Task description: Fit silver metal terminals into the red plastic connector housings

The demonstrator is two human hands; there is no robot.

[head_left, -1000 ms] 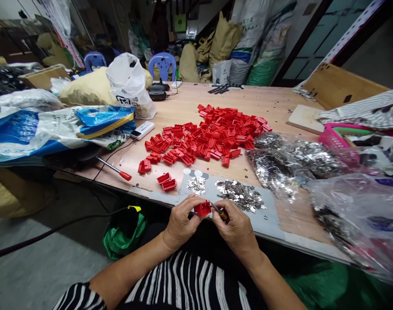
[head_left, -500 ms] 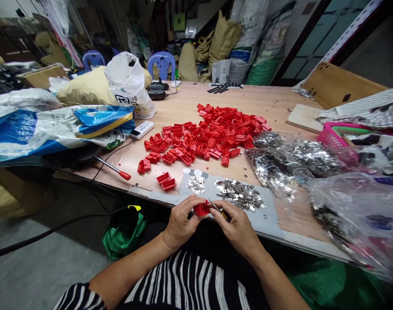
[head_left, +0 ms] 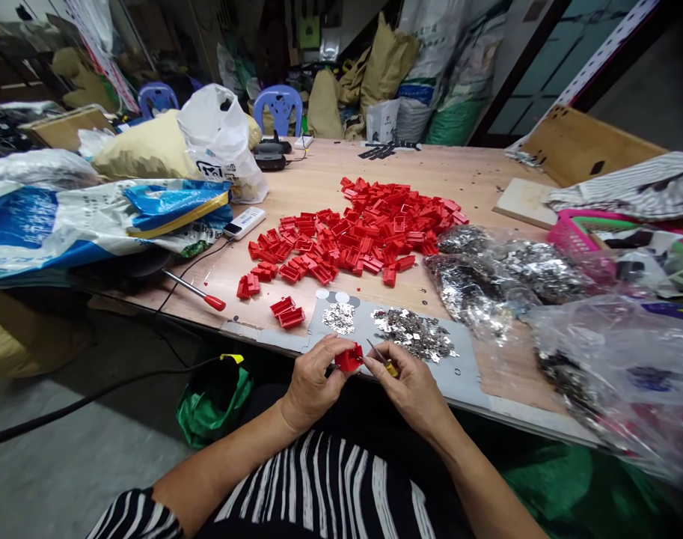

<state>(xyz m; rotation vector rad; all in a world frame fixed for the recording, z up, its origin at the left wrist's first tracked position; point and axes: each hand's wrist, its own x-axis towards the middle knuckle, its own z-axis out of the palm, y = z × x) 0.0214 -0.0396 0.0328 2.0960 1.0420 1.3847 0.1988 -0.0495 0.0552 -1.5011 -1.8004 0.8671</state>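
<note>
My left hand [head_left: 317, 376] is closed on a small red plastic box [head_left: 349, 358] at the table's front edge, its open side turned toward the right hand. In my right hand [head_left: 408, 382] is a small screwdriver with a yellow handle [head_left: 392, 369], its thin shaft pointing up and left. The right fingertips are close to the box's right side; whether they hold a small metal piece too I cannot make out. Just beyond the hands lie a small heap of flat metal pieces [head_left: 339, 318] and a larger heap of metal clips [head_left: 417, 334] on a grey mat [head_left: 464, 374].
A big pile of red boxes [head_left: 369, 232] covers the table's middle, with two red boxes [head_left: 288, 313] nearer me. Clear bags of metal parts [head_left: 476, 281] lie at right. A red-tipped lever [head_left: 214, 302] sticks out at left, near sacks [head_left: 66, 217].
My right hand has drawn slightly away from the red box, and the screwdriver's shaft has come off it. The left hand still holds the box. The view has shifted slightly.
</note>
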